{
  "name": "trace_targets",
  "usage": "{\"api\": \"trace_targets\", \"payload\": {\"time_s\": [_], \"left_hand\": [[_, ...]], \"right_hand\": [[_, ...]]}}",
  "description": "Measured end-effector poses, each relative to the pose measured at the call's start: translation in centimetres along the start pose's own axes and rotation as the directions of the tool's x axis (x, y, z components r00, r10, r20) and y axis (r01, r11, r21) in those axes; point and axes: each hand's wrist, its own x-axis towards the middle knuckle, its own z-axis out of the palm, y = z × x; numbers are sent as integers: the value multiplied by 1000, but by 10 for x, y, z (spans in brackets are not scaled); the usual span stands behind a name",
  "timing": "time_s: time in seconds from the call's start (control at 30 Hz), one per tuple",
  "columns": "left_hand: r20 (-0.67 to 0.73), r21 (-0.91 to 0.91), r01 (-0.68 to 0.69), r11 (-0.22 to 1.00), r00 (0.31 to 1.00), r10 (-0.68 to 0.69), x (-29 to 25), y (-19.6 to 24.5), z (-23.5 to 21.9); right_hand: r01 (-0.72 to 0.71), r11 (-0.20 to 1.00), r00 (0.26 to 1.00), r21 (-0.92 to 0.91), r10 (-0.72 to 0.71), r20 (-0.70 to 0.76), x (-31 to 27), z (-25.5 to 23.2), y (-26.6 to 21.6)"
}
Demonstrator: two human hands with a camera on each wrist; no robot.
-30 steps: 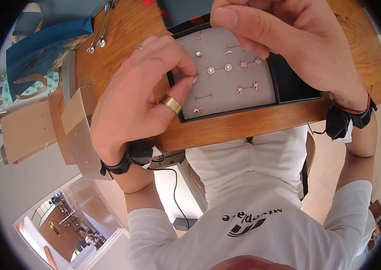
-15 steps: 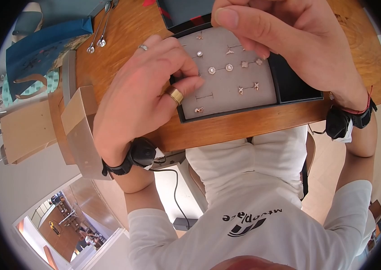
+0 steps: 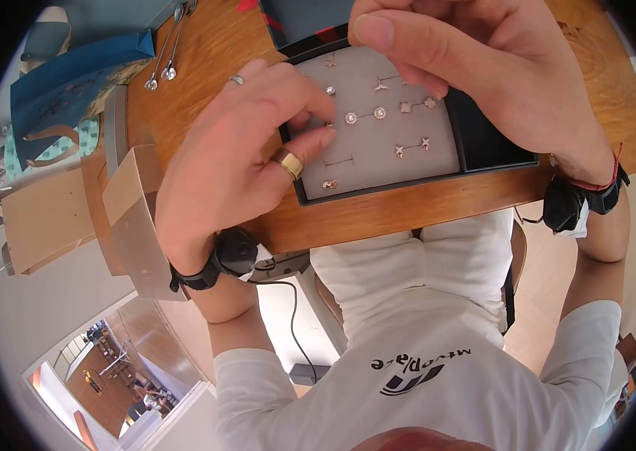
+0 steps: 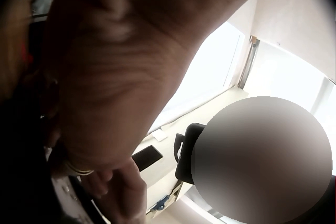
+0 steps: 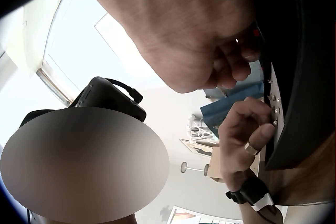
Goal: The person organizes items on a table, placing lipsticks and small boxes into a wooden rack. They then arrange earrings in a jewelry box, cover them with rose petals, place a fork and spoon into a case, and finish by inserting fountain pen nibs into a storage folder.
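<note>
A shallow black box (image 3: 378, 189) holds a grey pad (image 3: 374, 161) set with small earrings. My left hand (image 3: 231, 161), a gold ring on its thumb, reaches over the pad's left side. Its thumb and index finger pinch close around a small earring (image 3: 329, 124), mostly hidden by the fingertips. Beside them lie a pair of round sparkling earrings (image 3: 380, 113) and, lower down, a single rose-gold earring (image 3: 330, 184). Over the box's upper right hovers my right hand (image 3: 491, 75), thumb extended and fingers loosely bent, with nothing visible in it. The right wrist view shows the left hand's fingertips at the pad.
Clover-shaped earrings (image 3: 417, 106) and cross-shaped earrings (image 3: 412, 148) sit on the pad's right. A dark lid (image 3: 314, 22) stands behind the box. Two long-handled spoons (image 3: 170, 68), a blue gift bag (image 3: 81, 83) and a cardboard box (image 3: 137, 203) are at the left.
My left hand has shifted slightly right, and the earring at its fingertips, plainer to see a second ago, is now mostly covered. The right hand stays in nearly the same place.
</note>
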Motion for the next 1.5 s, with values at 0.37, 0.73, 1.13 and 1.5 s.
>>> {"api": "trace_targets", "payload": {"time_s": [0.37, 0.73, 1.13, 1.5], "left_hand": [[87, -126, 19, 992, 996, -8, -6, 5, -10], [225, -102, -41, 994, 972, 63, -14, 2, -16], [205, -69, -5, 998, 979, 19, -12, 8, -11], [-62, -34, 41, 999, 997, -43, -10, -1, -5]], "right_hand": [[-3, 1000, 1000, -11, 3, -4, -1, 2, 1], [-42, 997, 999, -62, 40, -30, -1, 5, -2], [2, 999, 999, -53, -3, -34, -1, 5, 2], [-49, 999, 999, 19, 50, -22, -2, 5, -4]]}}
